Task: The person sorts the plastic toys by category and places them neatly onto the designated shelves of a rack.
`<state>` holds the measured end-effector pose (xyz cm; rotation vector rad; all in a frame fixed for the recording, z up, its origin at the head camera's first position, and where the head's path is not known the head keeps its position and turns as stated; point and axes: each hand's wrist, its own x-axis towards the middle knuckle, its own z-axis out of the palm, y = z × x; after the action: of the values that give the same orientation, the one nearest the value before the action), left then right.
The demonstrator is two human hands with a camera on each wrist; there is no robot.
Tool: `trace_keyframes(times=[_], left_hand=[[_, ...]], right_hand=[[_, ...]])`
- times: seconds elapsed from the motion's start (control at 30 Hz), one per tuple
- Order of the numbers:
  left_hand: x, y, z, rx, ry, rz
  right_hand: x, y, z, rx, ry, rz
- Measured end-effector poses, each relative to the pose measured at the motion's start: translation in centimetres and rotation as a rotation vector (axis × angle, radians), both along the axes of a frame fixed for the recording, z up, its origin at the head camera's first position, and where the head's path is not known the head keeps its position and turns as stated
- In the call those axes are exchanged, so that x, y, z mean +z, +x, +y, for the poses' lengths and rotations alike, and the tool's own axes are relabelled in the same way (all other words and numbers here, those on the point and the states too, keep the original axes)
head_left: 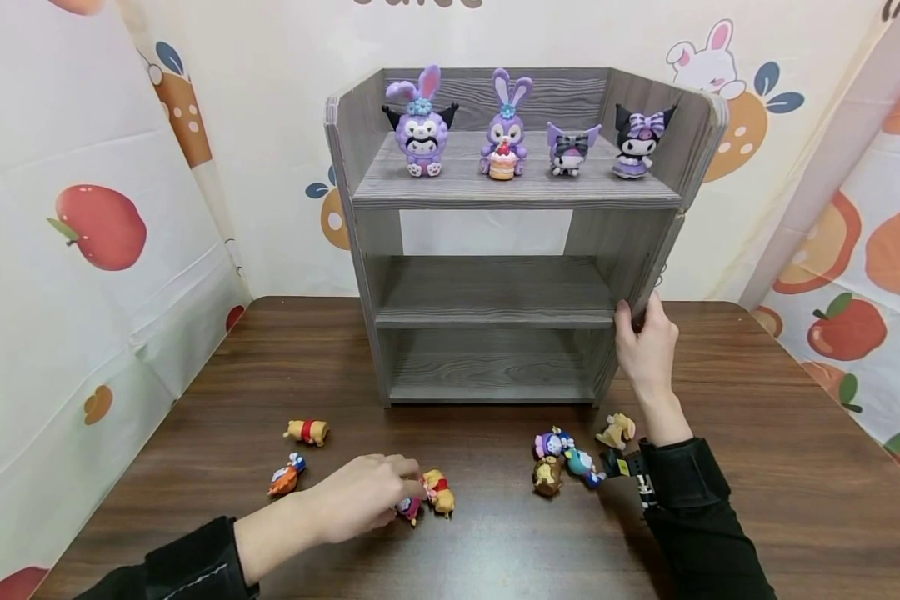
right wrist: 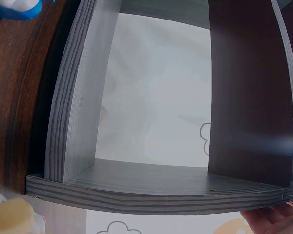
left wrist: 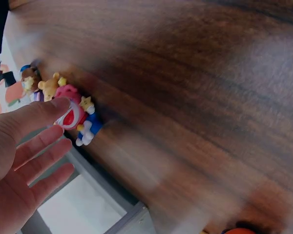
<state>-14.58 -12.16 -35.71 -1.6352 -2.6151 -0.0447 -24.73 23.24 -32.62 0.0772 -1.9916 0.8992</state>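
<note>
My left hand (head_left: 367, 498) is over a pink figurine (head_left: 408, 508), beside a yellow bear figurine in red (head_left: 439, 493). In the left wrist view, its thumb overlaps the pink figurine (left wrist: 68, 117), while the other fingers are spread and fairly straight; contact is unclear. A blue-and-white figurine (left wrist: 91, 127) lies alongside. With my right hand (head_left: 648, 346) I grip the right side panel of a grey wood-grain shelf (head_left: 495, 321); in the right wrist view only some fingers (right wrist: 271, 222) show at the panel's edge. Purple and black figurines, including a rabbit one (head_left: 506, 129), stand on the top shelf.
On the table's left lie another yellow bear figurine (head_left: 307, 432) and an orange one (head_left: 287, 475). Several figurines, including a brown one (head_left: 547, 476), cluster near my right forearm, with a pale yellow one (head_left: 617, 431) close by. Fruit-print cloth (head_left: 97, 333) hangs around the table (head_left: 487, 550).
</note>
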Motion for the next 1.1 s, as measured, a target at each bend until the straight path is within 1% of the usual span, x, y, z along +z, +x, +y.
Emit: trace_keyframes(times=[0.1, 0.2, 0.37, 0.47, 0.57, 0.63, 0.77, 0.83, 0.93, 1.03, 1.1], left_hand=[[-0.4, 0.1, 0.1, -0.019, -0.003, 0.021], [-0.7, 0.2, 0.2, -0.025, 0.019, 0.033], [-1.4, 0.3, 0.3, -0.014, 0.053, 0.058], [-1.6, 0.3, 0.3, -0.002, 0.069, 0.056], [-1.5, 0.3, 0.3, 0.019, 0.089, 0.028], [-1.4, 0.3, 0.2, 0.045, 0.102, -0.011], [-1.0, 0.1, 0.1, 0.107, 0.161, -0.133], [-0.9, -0.1, 0.0, 0.133, 0.219, -0.200], [-1.0, -0.6, -0.2, 0.167, 0.323, -0.273], [-1.2, -1.2, -0.5, 0.214, 0.434, -0.362], [-1.3, -1.5, -0.7, 0.253, 0.508, -0.434]], right_hand=[[0.0, 0.0, 0.0, 0.005, 0.000, 0.001], [0.0, 0.0, 0.0, 0.005, -0.004, -0.003], [0.0, 0.0, 0.0, 0.005, -0.010, -0.006], [0.0, 0.0, 0.0, 0.007, -0.006, -0.004], [0.1, 0.0, 0.0, 0.010, -0.006, -0.004], [0.1, 0.0, 0.0, 0.011, -0.008, -0.005], [0.1, 0.1, 0.0, 0.015, -0.007, -0.006], [0.1, 0.1, 0.0, 0.020, -0.005, -0.008], [0.1, 0.1, 0.0, 0.021, -0.003, -0.013], [0.1, 0.1, 0.0, 0.021, -0.004, -0.016], [0.1, 0.1, 0.0, 0.018, -0.005, -0.017]])
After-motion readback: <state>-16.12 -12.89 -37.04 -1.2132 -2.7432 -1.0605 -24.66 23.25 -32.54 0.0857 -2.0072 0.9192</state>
